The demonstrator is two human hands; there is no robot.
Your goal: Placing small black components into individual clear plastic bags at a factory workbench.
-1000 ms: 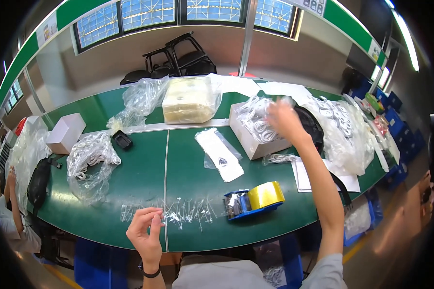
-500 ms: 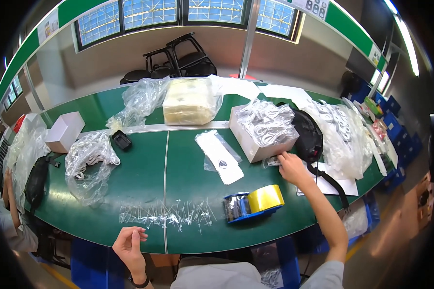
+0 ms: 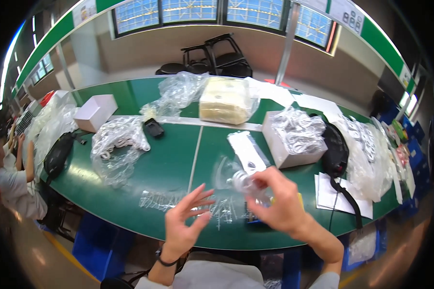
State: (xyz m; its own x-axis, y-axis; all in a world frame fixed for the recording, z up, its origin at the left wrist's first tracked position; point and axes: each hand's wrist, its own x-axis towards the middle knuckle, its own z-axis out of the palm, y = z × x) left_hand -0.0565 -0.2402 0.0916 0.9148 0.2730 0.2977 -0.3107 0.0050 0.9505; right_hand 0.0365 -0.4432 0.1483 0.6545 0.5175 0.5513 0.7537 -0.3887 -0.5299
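My right hand [image 3: 282,204] pinches a small clear plastic bag with a coiled white cable [image 3: 242,182] inside, held above the middle of the table and blurred by motion. Facing it, my left hand [image 3: 184,226] is open, fingers spread and nothing in them. Beneath the hands lies a row of clear, thin plastic strips or ties [image 3: 222,209]; their exact kind is unclear. A tape dispenser [image 3: 251,214] is mostly hidden behind my right hand. Just beyond the held bag lies a flat white packet [image 3: 246,147]. A white box [image 3: 299,160] holds several bagged white cables [image 3: 301,130].
On the green table [image 3: 173,154] stand a plastic-wrapped yellowish block [image 3: 223,103], a second white box [image 3: 95,113] and a bag of white cables [image 3: 120,144]. A black pouch [image 3: 335,149] and papers [image 3: 323,197] lie right. Another person [image 3: 17,183] works far left.
My right hand has come from beside the white box to the middle, bringing the bagged cable. My left hand has risen and spread its fingers. The view has shifted left.
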